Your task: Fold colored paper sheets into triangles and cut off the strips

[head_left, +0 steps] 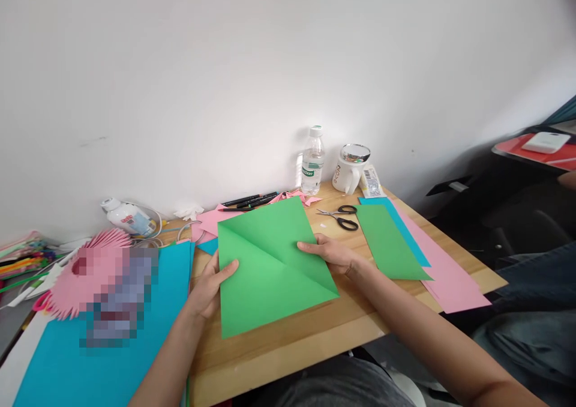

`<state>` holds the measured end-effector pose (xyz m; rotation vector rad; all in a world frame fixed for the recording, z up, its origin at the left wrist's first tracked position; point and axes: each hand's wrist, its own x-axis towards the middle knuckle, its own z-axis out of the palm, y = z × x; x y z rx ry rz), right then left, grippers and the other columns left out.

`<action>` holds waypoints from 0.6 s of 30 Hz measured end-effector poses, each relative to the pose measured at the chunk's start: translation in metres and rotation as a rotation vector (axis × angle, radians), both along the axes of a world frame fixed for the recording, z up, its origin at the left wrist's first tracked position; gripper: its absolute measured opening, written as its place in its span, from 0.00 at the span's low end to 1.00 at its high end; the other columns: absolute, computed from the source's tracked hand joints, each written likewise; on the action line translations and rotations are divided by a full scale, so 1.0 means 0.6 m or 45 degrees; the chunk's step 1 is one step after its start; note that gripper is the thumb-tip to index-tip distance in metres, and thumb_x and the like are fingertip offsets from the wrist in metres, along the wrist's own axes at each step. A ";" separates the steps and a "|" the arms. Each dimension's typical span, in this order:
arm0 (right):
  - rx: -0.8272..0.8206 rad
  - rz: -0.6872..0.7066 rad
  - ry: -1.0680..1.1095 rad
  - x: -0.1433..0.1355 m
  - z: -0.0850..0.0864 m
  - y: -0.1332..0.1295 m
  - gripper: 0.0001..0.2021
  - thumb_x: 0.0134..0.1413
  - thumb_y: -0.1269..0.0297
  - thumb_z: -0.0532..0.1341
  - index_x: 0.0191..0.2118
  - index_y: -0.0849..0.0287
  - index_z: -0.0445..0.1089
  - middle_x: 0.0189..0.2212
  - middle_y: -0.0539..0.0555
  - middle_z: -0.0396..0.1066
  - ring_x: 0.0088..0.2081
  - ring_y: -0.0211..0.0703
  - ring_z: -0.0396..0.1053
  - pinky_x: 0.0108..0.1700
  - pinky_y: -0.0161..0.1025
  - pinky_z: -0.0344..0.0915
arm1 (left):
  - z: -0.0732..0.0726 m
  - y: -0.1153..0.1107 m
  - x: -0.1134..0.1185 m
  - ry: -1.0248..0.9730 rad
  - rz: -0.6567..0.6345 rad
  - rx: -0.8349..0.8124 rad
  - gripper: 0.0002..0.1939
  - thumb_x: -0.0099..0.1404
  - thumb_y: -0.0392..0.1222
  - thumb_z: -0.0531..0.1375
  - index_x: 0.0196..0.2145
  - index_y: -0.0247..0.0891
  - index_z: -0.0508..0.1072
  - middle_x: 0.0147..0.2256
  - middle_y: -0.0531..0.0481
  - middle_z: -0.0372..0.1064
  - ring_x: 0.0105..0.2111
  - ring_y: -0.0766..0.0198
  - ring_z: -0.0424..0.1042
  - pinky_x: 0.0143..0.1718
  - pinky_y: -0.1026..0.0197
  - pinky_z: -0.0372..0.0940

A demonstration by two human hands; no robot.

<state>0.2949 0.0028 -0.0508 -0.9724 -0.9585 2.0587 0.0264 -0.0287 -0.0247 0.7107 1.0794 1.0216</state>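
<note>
A green sheet of paper with a diagonal crease from its upper left to its lower right corner is held up over the wooden table. My left hand grips its left edge, thumb on top and fingers hidden underneath. At the right edge, my right hand pinches it the same way. Scissors with black handles lie partly spread just beyond my right hand. Farther right, a green paper strip overlaps blue paper and pink paper.
Along the wall stand a water bottle and a white mug, with black pens and pink scraps nearby. Large blue sheets, a pleated pink paper fan and a white bottle occupy the left. Another person's leg is at right.
</note>
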 end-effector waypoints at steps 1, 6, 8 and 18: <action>0.020 0.016 -0.002 0.000 -0.001 -0.001 0.16 0.41 0.60 0.69 0.38 0.62 0.73 0.36 0.56 0.76 0.35 0.44 0.75 0.43 0.44 0.70 | 0.000 -0.001 0.001 0.001 0.006 -0.029 0.31 0.51 0.36 0.66 0.53 0.41 0.63 0.41 0.44 0.74 0.36 0.53 0.75 0.38 0.54 0.71; 0.017 0.012 0.030 -0.009 0.001 -0.001 0.17 0.40 0.61 0.69 0.38 0.63 0.73 0.34 0.57 0.77 0.35 0.45 0.75 0.44 0.44 0.70 | 0.000 0.000 -0.005 -0.006 -0.033 -0.034 0.30 0.48 0.33 0.67 0.50 0.37 0.65 0.39 0.42 0.75 0.35 0.51 0.76 0.37 0.52 0.71; -0.058 -0.061 0.032 -0.014 0.005 -0.001 0.14 0.42 0.62 0.69 0.37 0.63 0.73 0.34 0.57 0.77 0.34 0.45 0.75 0.42 0.44 0.71 | -0.003 0.002 -0.010 -0.023 -0.050 0.026 0.29 0.47 0.33 0.67 0.48 0.38 0.67 0.41 0.42 0.75 0.37 0.50 0.75 0.40 0.50 0.70; -0.188 -0.138 0.318 -0.001 -0.017 0.031 0.06 0.44 0.72 0.66 0.30 0.62 0.68 0.27 0.53 0.74 0.32 0.38 0.75 0.36 0.29 0.71 | 0.001 0.005 -0.026 0.076 -0.279 0.279 0.12 0.51 0.36 0.65 0.36 0.41 0.78 0.53 0.46 0.66 0.54 0.42 0.61 0.46 0.45 0.66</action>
